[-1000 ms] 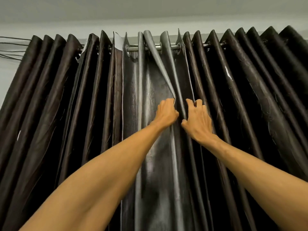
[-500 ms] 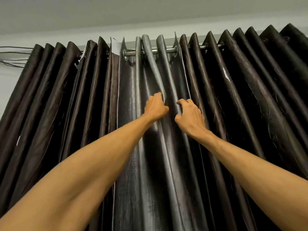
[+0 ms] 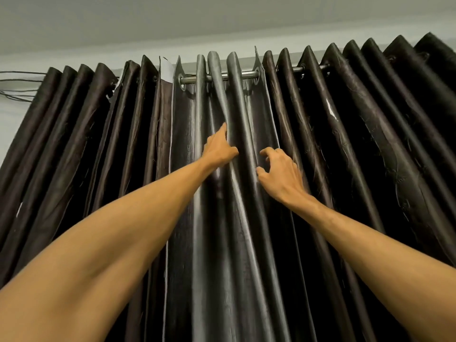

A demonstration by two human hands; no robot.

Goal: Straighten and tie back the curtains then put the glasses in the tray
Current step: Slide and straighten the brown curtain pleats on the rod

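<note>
Dark brown pleated curtains hang from a metal rod (image 3: 246, 75): one panel (image 3: 74, 149) on the left, another (image 3: 370, 149) on the right. Between them the grey shiny folds (image 3: 187, 144) face me. My left hand (image 3: 219, 150) reaches up with straight fingers lying along a grey fold, its index finger pointing up. My right hand (image 3: 281, 171) is just to the right, its fingers curled like a claw against the neighbouring fold, thumb held apart, nothing plainly pinched. No glasses or tray are in view.
Thin dark cables (image 3: 19, 79) run along the pale wall at the upper left, beside the curtain's outer edge. A grey ceiling (image 3: 222, 18) lies right above the rod. Curtain tops stand a little above the rod.
The folded-over grey edge near the middle now hangs straight. My left hand has stretched its fingers up along the fold. My right hand has loosened its grip and drawn slightly right.
</note>
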